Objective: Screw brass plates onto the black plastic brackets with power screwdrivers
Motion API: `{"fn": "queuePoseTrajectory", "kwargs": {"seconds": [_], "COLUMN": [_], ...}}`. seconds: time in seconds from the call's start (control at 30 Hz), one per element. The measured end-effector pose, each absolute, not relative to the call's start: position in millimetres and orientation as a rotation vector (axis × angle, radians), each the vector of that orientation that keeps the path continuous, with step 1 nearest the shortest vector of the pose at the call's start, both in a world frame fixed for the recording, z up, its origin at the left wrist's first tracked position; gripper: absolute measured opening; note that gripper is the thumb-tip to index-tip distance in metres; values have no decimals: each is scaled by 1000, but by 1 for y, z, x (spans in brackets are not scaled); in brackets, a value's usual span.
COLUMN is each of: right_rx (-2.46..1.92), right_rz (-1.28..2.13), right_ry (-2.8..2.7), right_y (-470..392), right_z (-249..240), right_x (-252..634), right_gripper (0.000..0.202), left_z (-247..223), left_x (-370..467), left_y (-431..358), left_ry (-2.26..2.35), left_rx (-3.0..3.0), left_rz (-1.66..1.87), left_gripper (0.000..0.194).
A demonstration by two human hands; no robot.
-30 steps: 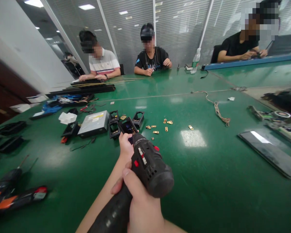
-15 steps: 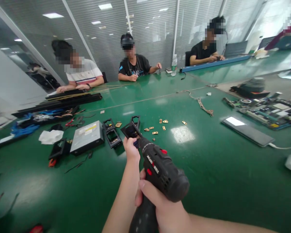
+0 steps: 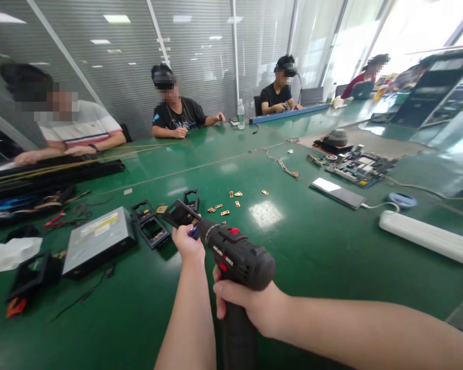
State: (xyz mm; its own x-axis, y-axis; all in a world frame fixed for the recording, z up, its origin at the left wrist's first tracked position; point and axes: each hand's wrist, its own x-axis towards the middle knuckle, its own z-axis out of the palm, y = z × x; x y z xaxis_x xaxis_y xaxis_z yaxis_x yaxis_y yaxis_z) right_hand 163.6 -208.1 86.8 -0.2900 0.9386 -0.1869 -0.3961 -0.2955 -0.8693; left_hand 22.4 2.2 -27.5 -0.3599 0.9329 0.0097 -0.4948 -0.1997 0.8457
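My right hand (image 3: 250, 303) is wrapped round the grip of a black cordless drill (image 3: 241, 257) with red buttons. The drill points forward and left, its front end at a black plastic frame (image 3: 179, 213). My left hand (image 3: 188, 244) is closed on the near end of that frame, and the drill hides the tip and the contact spot. Several small brass-coloured plates (image 3: 225, 212) lie on the green table beyond the drill. More black frames (image 3: 154, 231) rest to the left of my left hand, one of them just behind the held frame.
A silver disc drive (image 3: 100, 239) and white tissue (image 3: 11, 254) lie at left. On the right are a phone (image 3: 337, 192), a white power strip (image 3: 428, 236) and a circuit board (image 3: 364, 164). Several people sit across the table (image 3: 312, 267); a water bottle (image 3: 241, 114) stands there.
My view has turned to the right, so the table things sit further left in it. Both hands keep their hold on the frame and the drill, with the drill still pointed at the frame.
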Motion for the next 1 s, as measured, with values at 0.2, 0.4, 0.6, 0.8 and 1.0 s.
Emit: {"fn": "queuePoseTrajectory", "kwargs": {"seconds": [0.2,0.4,0.6,0.8,1.0], "right_rx": [-865,-851,-850,-827,-863], "right_rz": [1728,1682,1675,1868,1878], "right_ry": [-1228,-1415,-1451,-1437,-1493], "right_y": [-180,-168,-167,-159,-152], "right_z": [82,64,60,54,34], "right_x": [225,266,271,273,277], "right_gripper": [99,145,157,94,44], "left_z": [-28,-26,-22,-26,-30], "left_x": [28,29,28,24,23], "left_y": [8,3,0,1,2], "left_ry": [980,1028,1051,1043,1072], "left_rx": [603,683,695,734,734], "left_rz": [1814,1777,1787,1767,1800], "left_gripper": [41,48,53,50,40]}}
